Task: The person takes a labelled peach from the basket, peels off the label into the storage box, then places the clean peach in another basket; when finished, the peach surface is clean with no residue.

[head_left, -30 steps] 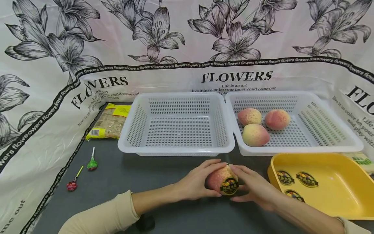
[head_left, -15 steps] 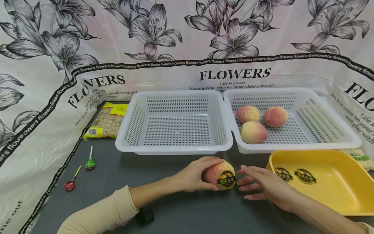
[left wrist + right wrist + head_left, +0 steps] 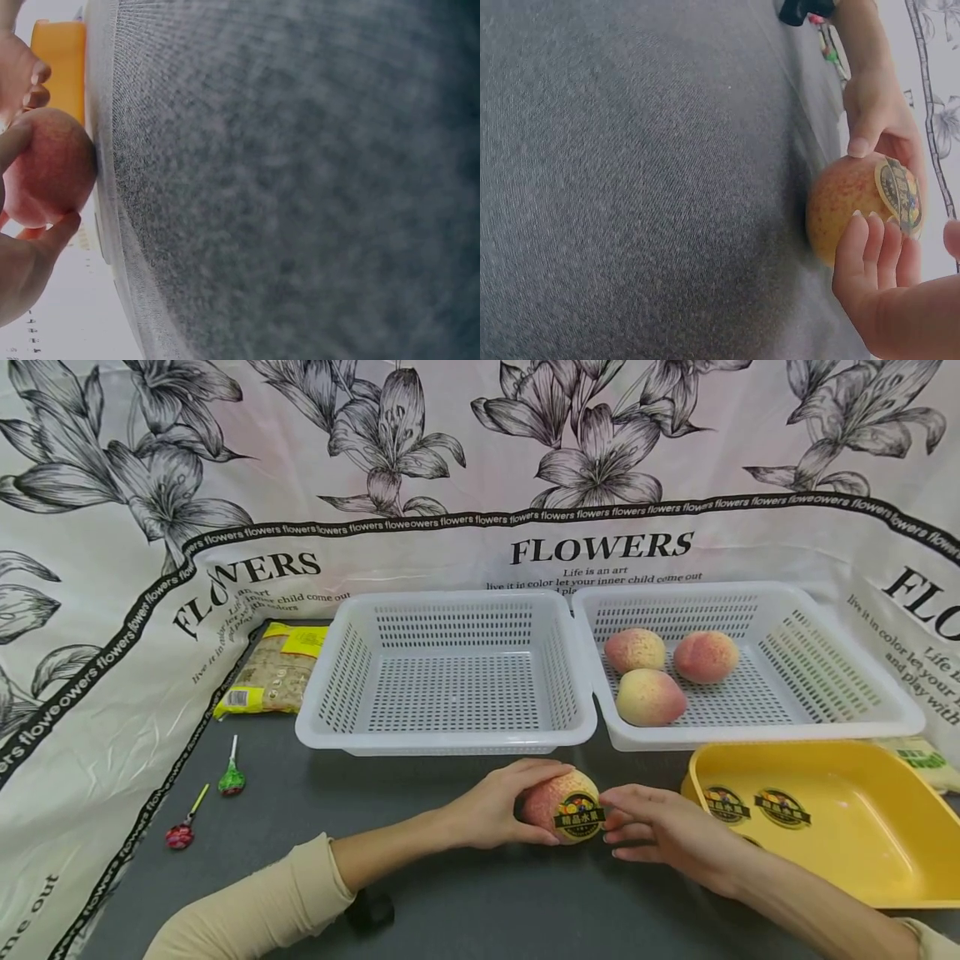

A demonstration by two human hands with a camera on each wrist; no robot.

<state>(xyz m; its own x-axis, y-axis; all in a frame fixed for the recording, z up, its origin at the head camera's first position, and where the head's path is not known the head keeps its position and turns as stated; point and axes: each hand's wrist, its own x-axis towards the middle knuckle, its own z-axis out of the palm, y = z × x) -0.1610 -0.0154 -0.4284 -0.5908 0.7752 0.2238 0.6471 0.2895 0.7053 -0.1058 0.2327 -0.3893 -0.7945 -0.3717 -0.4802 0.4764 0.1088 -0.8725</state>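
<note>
On the dark table stands a peach (image 3: 553,795) with a round black-and-gold sticker (image 3: 579,817) on its side. My left hand (image 3: 495,807) grips the peach from the left, thumb low and fingers over the top. Close to its right side is my right hand (image 3: 667,831), fingers loosely bent with nothing held. In the right wrist view those fingers (image 3: 860,236) overlap the peach (image 3: 847,196); I cannot tell whether they touch it. Matching stickers (image 3: 782,808) lie in the yellow tub (image 3: 862,843) on the right.
A white basket (image 3: 446,741) stands at the back middle. Beside it another white basket (image 3: 832,727) holds three peaches (image 3: 651,697). At left are a yellow-edged bag (image 3: 273,670), a green lollipop (image 3: 232,779) and a red lollipop (image 3: 180,836). Another packet (image 3: 924,762) shows behind the tub.
My right hand has come off the peach, drawn away to the right, then moved back close to it. My left hand has kept hold of the peach throughout.
</note>
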